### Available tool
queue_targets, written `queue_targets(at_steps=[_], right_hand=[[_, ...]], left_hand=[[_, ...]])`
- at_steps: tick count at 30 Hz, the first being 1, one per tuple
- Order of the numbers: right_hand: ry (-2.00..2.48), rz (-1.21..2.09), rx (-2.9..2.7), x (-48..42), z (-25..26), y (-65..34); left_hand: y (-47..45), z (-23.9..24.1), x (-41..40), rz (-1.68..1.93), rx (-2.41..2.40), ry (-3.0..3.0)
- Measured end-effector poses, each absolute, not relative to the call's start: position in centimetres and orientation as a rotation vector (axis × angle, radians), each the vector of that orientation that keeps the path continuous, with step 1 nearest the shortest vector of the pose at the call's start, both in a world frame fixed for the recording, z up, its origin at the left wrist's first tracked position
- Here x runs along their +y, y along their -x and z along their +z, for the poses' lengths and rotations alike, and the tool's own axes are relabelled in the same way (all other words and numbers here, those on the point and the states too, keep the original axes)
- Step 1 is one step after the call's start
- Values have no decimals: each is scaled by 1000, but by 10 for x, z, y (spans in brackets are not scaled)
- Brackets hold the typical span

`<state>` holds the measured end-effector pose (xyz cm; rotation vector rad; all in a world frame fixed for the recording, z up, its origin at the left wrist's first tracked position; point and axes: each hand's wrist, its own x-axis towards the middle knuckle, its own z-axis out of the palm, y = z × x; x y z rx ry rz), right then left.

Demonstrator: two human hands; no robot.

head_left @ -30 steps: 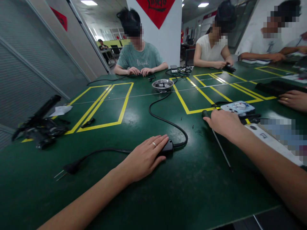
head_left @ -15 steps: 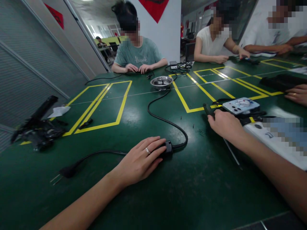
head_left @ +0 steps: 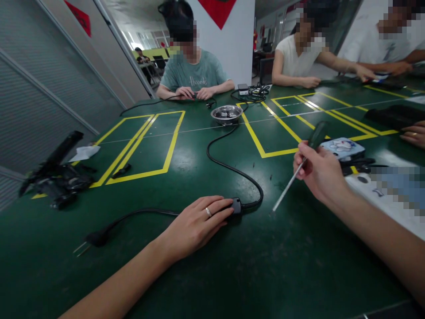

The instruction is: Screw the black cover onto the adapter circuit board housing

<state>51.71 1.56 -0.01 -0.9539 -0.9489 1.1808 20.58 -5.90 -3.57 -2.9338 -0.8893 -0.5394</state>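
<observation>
My left hand [head_left: 199, 226] is closed over a small black in-line box [head_left: 236, 206] on a power cord [head_left: 237, 174], pressing it to the green table; most of the box is hidden under the fingers. The cord's two-pin plug [head_left: 94, 239] lies to the left of my wrist. In my right hand [head_left: 320, 173] is a screwdriver [head_left: 288, 189] with a dark green handle. Its metal shaft slants down to the left, the tip a short way right of the box. Small dark bits [head_left: 271, 177] lie on the table behind the tip.
A steel bowl [head_left: 226, 116] with small parts stands beyond the cord. Black parts [head_left: 63, 186] are piled at left. A patterned case [head_left: 343, 147] and a white device [head_left: 385, 195] lie at right. Yellow tape [head_left: 139, 179] marks the table [head_left: 212, 283]. Several people sit around it.
My right hand has lifted the screwdriver from beside the patterned case and turned it, so the tip now points down left toward the box. My left hand has stayed on the box.
</observation>
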Motion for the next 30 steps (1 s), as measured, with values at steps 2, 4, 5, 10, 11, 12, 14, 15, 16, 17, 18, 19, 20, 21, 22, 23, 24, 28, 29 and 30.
queue_targets(at_steps=[2,4,5,10,11,12,14,15,16,17,18,19,20,21,22,23,24,28,29,30], right_hand=[[929,977,-941,20,-4,-520],[923,757,-967,24,-9,-521],[937,664,-994,24,-12,-521],[996,506,-1191,17,-18,-516],[991,516,-1222,15,-18,-514],[983,525,-1246,13,-18,-512],[957,533,-1282,9,-19,-508],[937,527,-1292,8,-19,-507],[922,521,-1301,7,-20,-506],[912,515,-1308,6,-20,-505],[910,515,-1315,5,-21,-505],[915,517,-1322,4,-21,-504],[927,522,-1329,4,-21,-504],[943,526,-1335,4,-22,-504],[957,531,-1340,4,-22,-504],[969,534,-1342,4,-22,-504],[977,535,-1344,4,-22,-504],[949,540,-1343,3,-21,-503],[944,544,-1339,3,-21,-503],[944,549,-1332,3,-20,-503]], left_hand=[[-206,-36,-59,-539,-905,2948],[-206,-36,-59,-531,-919,2961],[-206,-36,-59,-531,-923,2965],[-204,-37,-60,-517,-933,2960],[-203,-37,-60,-505,-928,2960],[-203,-37,-61,-495,-919,2958],[-204,-36,-61,-485,-904,2951],[-204,-36,-61,-485,-901,2944],[-204,-36,-60,-488,-897,2937],[-205,-36,-60,-488,-893,2932],[-205,-36,-60,-486,-888,2928],[-206,-36,-60,-485,-881,2923],[-206,-35,-60,-482,-876,2919],[-207,-35,-60,-480,-871,2915],[-207,-35,-60,-480,-867,2910],[-207,-35,-60,-480,-860,2906],[-207,-34,-60,-475,-850,2905],[-208,-34,-62,-407,-808,2914],[-208,-34,-62,-390,-811,2914],[-208,-34,-62,-380,-823,2909]])
